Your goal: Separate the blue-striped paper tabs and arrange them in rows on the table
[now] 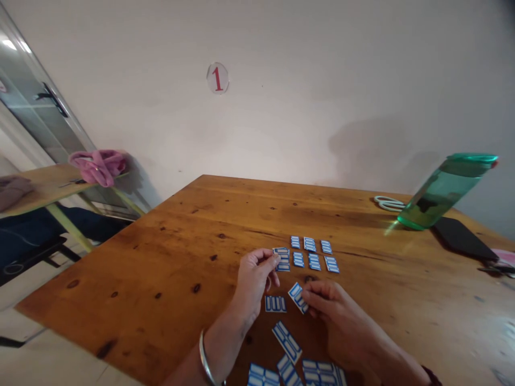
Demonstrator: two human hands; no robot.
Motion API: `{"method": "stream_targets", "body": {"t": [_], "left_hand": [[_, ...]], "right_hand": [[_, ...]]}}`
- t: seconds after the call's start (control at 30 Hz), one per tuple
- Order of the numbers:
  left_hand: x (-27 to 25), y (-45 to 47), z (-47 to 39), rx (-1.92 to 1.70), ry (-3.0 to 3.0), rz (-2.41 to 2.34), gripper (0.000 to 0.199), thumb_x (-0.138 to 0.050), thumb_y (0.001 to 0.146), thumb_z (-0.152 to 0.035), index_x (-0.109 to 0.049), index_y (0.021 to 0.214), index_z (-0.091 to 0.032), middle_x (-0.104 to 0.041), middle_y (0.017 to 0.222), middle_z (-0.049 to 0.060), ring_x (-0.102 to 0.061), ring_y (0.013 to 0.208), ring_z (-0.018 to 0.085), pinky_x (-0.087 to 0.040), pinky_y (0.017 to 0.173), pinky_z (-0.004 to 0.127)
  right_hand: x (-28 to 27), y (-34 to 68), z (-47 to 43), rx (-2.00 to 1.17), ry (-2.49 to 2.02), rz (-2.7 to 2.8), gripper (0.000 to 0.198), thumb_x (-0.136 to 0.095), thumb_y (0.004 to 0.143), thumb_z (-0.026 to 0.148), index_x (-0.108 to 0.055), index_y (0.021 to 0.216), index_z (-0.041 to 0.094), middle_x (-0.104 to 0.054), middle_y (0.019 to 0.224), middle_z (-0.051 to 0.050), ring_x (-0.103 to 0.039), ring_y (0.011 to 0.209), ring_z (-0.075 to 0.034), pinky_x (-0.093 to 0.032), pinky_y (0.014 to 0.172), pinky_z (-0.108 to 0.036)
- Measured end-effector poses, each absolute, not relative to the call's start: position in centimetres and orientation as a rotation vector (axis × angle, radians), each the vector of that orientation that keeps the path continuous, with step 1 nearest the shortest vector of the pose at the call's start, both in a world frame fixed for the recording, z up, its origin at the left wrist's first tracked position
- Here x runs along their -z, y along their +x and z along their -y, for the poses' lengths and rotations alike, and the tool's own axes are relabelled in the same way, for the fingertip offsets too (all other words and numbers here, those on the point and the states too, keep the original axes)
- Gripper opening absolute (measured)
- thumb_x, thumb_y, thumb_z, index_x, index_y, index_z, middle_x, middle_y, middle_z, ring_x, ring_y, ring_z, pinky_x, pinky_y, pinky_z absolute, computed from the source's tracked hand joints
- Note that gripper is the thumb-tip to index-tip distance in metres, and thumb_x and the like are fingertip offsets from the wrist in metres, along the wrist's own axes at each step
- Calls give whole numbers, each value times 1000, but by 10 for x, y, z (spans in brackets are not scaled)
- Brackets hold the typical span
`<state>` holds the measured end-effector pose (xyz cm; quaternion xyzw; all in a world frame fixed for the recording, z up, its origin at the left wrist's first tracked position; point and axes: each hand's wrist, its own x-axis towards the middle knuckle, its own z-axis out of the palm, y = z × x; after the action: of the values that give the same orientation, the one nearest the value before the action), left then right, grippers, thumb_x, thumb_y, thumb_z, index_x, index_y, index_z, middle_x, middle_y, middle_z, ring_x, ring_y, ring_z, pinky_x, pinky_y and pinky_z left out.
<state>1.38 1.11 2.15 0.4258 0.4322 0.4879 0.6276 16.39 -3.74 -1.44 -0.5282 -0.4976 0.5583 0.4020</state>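
Note:
My left hand point(257, 273) pinches a blue-and-white sticker label sheet point(284, 260) between thumb and fingers. In my right hand point(325, 300), a similar label sheet point(296, 296) is gripped at its edge and held tilted. Beyond the hands, several small blue-and-white label pieces point(314, 261) lie in two rows on the wooden table. Below my left hand lies a single label piece point(276, 304). Closer to me rests a slanted label sheet point(287, 342), with more label sheets point(263, 375) overlapping at the bottom edge of the view.
A green transparent bottle point(446, 190) stands at the right by a black flat device point(462, 238) and a white coiled cable point(388, 203). The wooden table point(169, 257) meets a white wall. On a side table at left lies a pink cloth point(98, 165).

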Motion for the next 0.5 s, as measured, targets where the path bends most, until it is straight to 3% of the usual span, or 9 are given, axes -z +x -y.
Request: {"method": "stream_targets", "body": {"t": [0.2, 0.5], "left_hand": [[-16, 14, -11, -1079, 1011, -997, 17, -61, 62, -31, -53, 59, -16, -47, 36, -5, -38, 28, 5, -18, 30, 16], [-13, 17, -9, -1019, 1004, -1013, 19, -64, 63, -32, -54, 57, -16, -47, 32, -5, -36, 26, 5, -17, 32, 17]], "right_hand": [[6, 165, 40, -1431, -1195, 1010, 23, -67, 67, 39, -60, 65, 17, -56, 56, 2, -49, 53, -11, -36, 52, -23], [-2, 165, 39, -1354, -1119, 883, 19, -69, 67, 33, -57, 64, 18, -52, 58, 4, -42, 52, -9, -33, 50, -21]]}}
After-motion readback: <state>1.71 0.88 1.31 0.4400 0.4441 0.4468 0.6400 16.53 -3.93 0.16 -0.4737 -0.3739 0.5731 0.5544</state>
